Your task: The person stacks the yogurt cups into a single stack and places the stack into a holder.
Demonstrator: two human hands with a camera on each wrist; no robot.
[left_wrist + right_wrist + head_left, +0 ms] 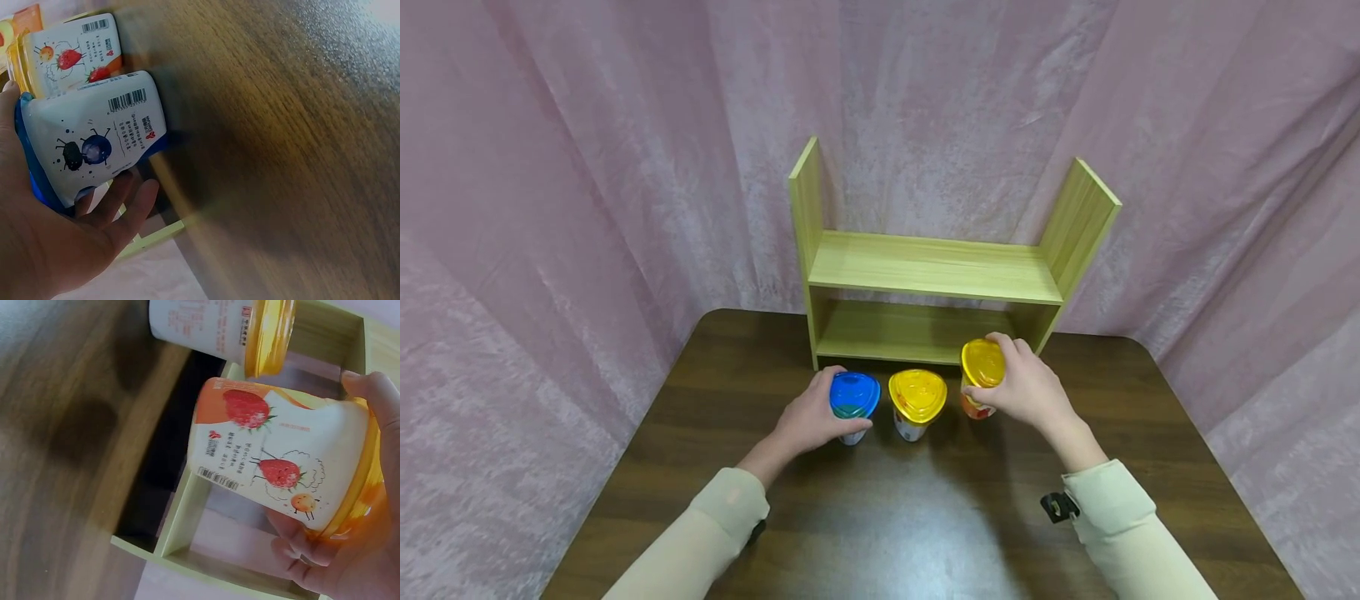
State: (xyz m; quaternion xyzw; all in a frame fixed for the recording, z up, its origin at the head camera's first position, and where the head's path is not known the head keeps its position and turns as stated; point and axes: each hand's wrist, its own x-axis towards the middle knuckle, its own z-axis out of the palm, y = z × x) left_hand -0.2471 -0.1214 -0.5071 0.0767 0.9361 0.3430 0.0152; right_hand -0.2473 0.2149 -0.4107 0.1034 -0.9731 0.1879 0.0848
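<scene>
My left hand (811, 414) grips a yogurt cup with a blue lid (854, 394) near its top; blueberry drawings mark its white side (94, 140) in the left wrist view. To its right stands a yogurt cup with a yellow lid (917, 395), which neither hand touches. My right hand (1026, 385) holds another yellow-lidded yogurt cup (982, 364) round the lid, thumb on the near side. Strawberry drawings show on that cup's side (281, 462) in the right wrist view, where its base is in sight. All three cups are in front of the wooden shelf.
A light wooden two-tier shelf (932, 265) with upright side panels stands at the back of the dark wooden table (880, 517). Pink curtains (625, 167) hang behind and at both sides.
</scene>
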